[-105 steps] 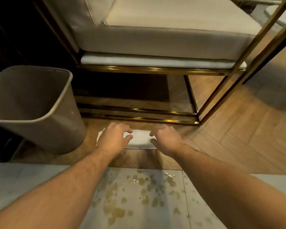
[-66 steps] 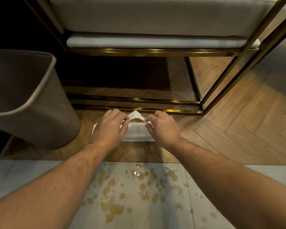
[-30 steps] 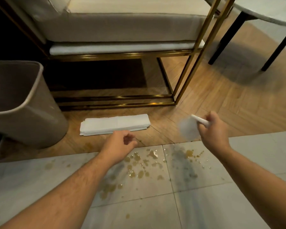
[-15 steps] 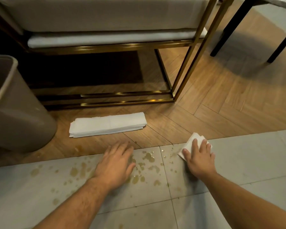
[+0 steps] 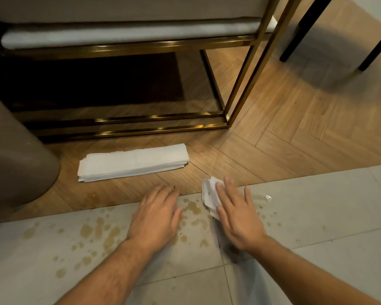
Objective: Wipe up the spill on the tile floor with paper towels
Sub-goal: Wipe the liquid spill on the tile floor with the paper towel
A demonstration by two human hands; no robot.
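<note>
Folded paper towel (image 5: 209,194) pinned flat under the right hand (image 5: 235,214) on the tile floor (image 5: 317,205).
Flimsy stuff, tears when wet: press with a flat palm. Left hand (image 5: 156,219) grip wide, empty, beside the spill (image 5: 101,234).

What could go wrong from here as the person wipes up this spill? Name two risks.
The left hand rests flat on the wet tile among the spill, so it may smear droplets. The right hand presses only one small folded paper towel; it may saturate before the wide spatter is cleared, though the stack lies nearby.
</note>
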